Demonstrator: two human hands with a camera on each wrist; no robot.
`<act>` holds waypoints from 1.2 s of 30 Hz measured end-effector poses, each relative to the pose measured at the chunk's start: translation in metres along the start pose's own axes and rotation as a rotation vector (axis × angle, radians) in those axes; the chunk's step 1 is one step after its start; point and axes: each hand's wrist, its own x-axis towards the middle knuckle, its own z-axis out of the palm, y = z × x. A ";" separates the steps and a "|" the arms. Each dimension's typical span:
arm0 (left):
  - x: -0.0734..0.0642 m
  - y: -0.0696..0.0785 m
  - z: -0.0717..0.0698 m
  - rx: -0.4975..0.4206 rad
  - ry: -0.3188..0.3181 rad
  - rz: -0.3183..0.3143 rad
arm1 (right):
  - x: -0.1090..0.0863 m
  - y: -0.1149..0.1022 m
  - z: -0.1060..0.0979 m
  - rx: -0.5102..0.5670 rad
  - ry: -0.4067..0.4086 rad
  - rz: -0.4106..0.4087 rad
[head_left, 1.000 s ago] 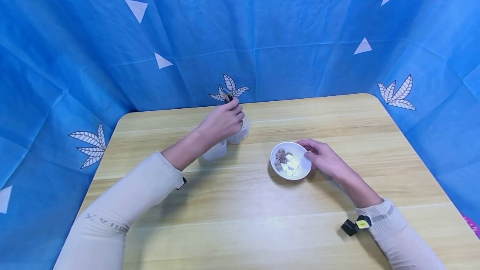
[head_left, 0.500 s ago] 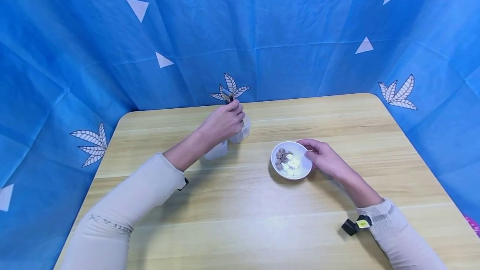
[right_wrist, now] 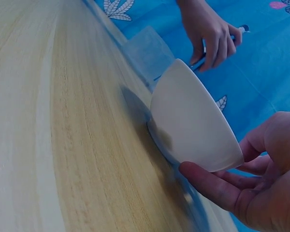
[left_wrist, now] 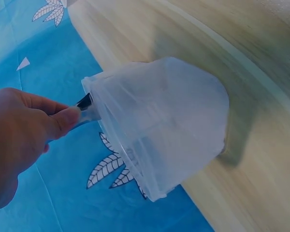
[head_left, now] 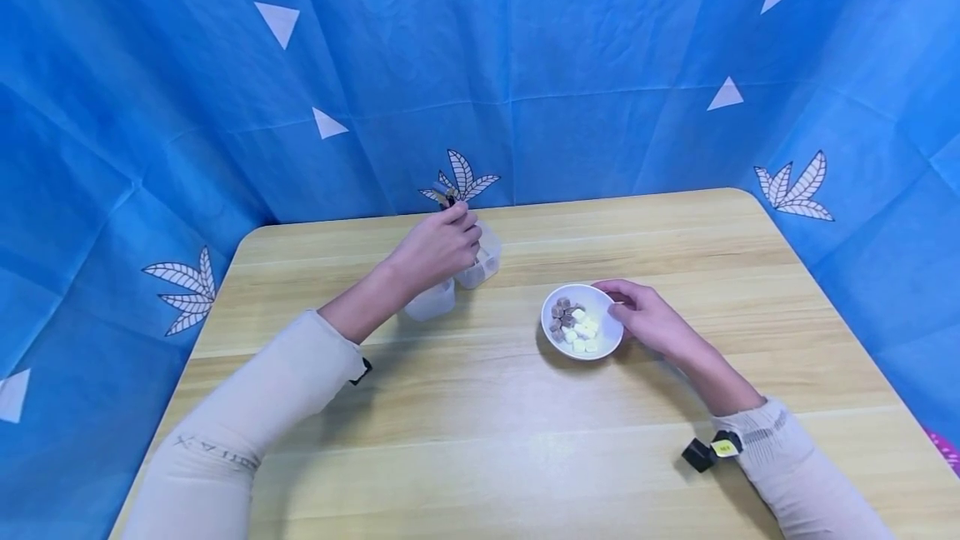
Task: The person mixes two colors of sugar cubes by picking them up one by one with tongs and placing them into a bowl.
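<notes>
Over a translucent plastic tub [head_left: 490, 250] at the back of the table, my left hand [head_left: 437, 248] pinches a slim black and metal utensil [head_left: 447, 195]. Its upper end sticks out above the fingers. In the left wrist view, the utensil [left_wrist: 90, 113] passes over the tub's rim [left_wrist: 121, 140], and the tub wall blurs what is inside. My right hand [head_left: 651, 319] grips the right side of a white bowl [head_left: 602, 305], thumb at the rim. Brown cubes [head_left: 561, 308] lie on the bowl's left side, white cubes [head_left: 581, 332] beside them.
A second translucent tub [head_left: 432, 303] stands just in front of the first, partly behind the left wrist. A blue curtain [head_left: 585, 65] hangs right behind the table's far edge [head_left: 585, 201]. Black wrist gear [head_left: 701, 454] is strapped at the right sleeve.
My left hand has shifted slightly left with the utensil, whose top end now leans further left, and more of the back tub shows. The right hand and bowl have stayed still.
</notes>
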 end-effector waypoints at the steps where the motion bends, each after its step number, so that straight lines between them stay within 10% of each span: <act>1: -0.001 0.000 0.001 -0.007 -0.001 -0.006 | 0.000 0.000 0.000 0.001 -0.001 0.000; 36: -0.044 -0.005 0.024 -0.256 0.211 -0.410 | 0.000 -0.001 0.000 0.007 -0.006 0.016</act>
